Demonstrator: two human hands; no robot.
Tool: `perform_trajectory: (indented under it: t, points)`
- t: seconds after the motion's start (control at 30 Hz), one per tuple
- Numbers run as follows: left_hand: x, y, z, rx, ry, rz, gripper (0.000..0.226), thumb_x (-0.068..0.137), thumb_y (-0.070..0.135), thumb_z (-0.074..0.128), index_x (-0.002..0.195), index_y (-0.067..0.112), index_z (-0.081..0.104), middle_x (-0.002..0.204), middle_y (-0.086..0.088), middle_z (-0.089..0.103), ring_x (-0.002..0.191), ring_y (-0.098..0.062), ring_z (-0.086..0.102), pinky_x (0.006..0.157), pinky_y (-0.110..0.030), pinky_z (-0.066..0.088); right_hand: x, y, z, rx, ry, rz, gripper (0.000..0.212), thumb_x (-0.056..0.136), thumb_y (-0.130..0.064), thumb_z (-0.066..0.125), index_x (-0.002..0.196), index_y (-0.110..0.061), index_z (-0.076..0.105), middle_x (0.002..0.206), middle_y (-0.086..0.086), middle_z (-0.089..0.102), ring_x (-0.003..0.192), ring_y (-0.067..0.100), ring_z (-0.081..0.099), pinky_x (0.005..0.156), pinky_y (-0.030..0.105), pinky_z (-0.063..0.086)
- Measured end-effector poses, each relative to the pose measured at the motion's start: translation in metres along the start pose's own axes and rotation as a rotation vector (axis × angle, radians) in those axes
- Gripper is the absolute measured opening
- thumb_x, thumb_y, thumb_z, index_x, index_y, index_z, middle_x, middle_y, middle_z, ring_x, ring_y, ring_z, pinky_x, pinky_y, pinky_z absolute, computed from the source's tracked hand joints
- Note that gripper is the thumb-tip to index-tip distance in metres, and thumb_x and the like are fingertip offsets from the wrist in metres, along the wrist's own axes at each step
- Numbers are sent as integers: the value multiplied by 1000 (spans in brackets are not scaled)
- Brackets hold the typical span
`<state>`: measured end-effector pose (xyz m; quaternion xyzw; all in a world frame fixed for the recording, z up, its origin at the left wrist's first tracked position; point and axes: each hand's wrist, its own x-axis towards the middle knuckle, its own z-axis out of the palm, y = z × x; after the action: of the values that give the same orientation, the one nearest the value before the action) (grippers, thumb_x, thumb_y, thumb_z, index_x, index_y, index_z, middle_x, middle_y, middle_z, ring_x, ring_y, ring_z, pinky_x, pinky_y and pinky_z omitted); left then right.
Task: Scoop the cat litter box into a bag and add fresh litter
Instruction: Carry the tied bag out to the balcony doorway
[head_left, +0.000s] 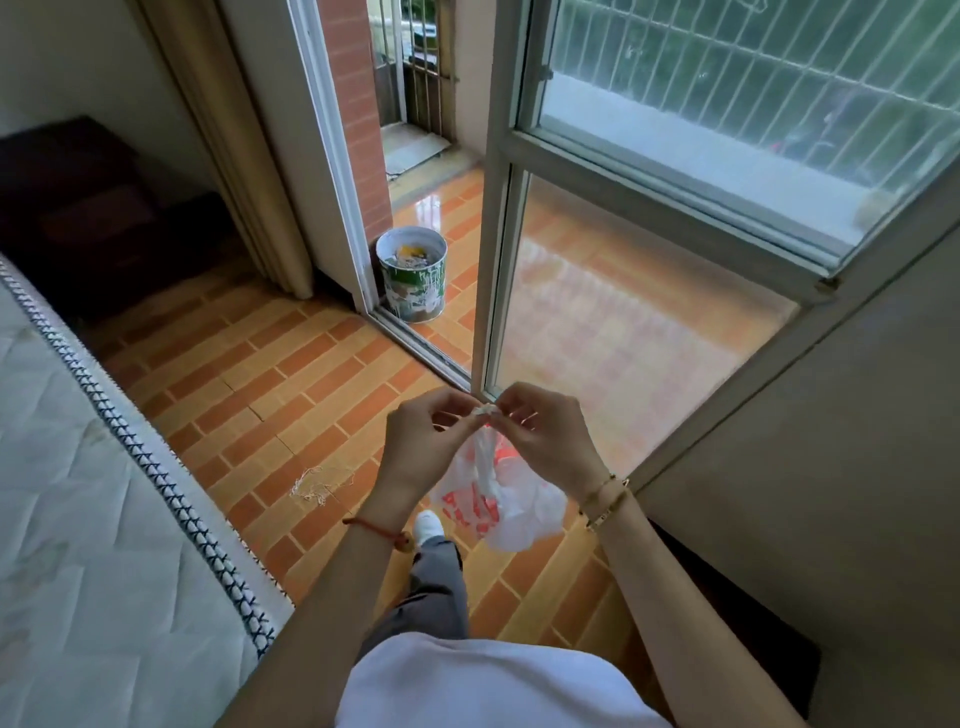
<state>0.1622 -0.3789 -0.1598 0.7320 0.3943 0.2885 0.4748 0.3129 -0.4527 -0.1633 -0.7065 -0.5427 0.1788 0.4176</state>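
Observation:
A white plastic bag (511, 501) with red print hangs in front of me above the tiled floor, bulging at the bottom. Its twisted top is pinched between both hands. My left hand (423, 444) grips the bag's top from the left, and my right hand (545, 439) grips it from the right; the fingertips meet at the knot. No litter box, scoop or fresh litter is in view.
A mattress (78, 493) fills the left side. A paint-stained bucket (412, 275) holding rubbish stands in the open sliding door (493, 218) to a wet balcony. A loose tangle of string (314, 486) lies on the orange tiles. A grey wall is on the right.

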Motion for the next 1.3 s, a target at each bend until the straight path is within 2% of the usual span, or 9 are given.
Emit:
perform_trajectory:
  t: [0.13,0.33,0.53,0.7,0.83,0.9,1.0,1.13,1.3]
  points:
    - [71,-11,-20,-15,32,-32,12,81,29,77,87,19,74,80,10,72,75,0,66,70,-14,52,79,6,15,-25,-28,-27,8,83,-19,74,82,-13,70,71,-4,67,62,3,60,59,11,46]
    - [174,-31,-60,-24,76,-67,12,82,30,77,88,19,74,80,8,73,77,-2,67,70,-16,53,200,14,46,-35,-100,-75,12,84,-25,73,82,-14,69,69,-7,67,63,6,62,58,24,52]
    - [260,-53,-96,26,95,-96,13,82,32,76,87,20,73,80,9,71,73,2,63,63,-9,46,293,17,80,-15,-148,-95,11,85,-23,73,83,-13,68,71,-7,68,63,3,63,59,13,48]
    - [335,-70,-120,33,114,-137,10,82,30,76,87,22,73,80,11,71,73,1,63,63,-11,46,371,23,104,16,-167,-80,10,85,-21,73,83,-12,68,76,-2,68,67,8,65,63,28,54]
    - [399,-86,-135,52,133,-177,12,82,33,76,88,23,73,82,10,71,77,-4,65,65,-13,49,441,33,124,-17,-179,-110,12,85,-22,71,82,-11,66,80,-1,59,67,12,57,61,25,49]
    - [431,-93,-142,23,153,-185,10,82,27,76,89,20,73,82,6,71,76,-8,66,62,-13,49,477,39,135,-23,-195,-118,12,85,-21,71,80,-12,65,73,-5,53,63,13,50,58,26,43]
    - [479,-102,-154,3,179,-207,9,83,22,76,89,16,73,81,4,72,71,-9,67,59,-10,48,529,49,150,-8,-232,-141,12,85,-19,71,79,-11,65,62,-13,49,55,6,42,53,20,34]
    - [544,-116,-168,-41,234,-231,8,82,23,77,84,17,73,75,3,71,68,-12,67,62,-22,53,607,56,166,-24,-289,-180,15,85,-20,69,75,-13,62,58,-13,52,51,3,45,51,14,32]
    - [627,-138,-186,-91,234,-266,10,81,20,77,84,12,72,74,1,71,63,-11,66,60,-21,53,691,68,188,-31,-319,-184,12,86,-22,68,76,-17,62,57,-13,53,52,2,48,51,14,33]
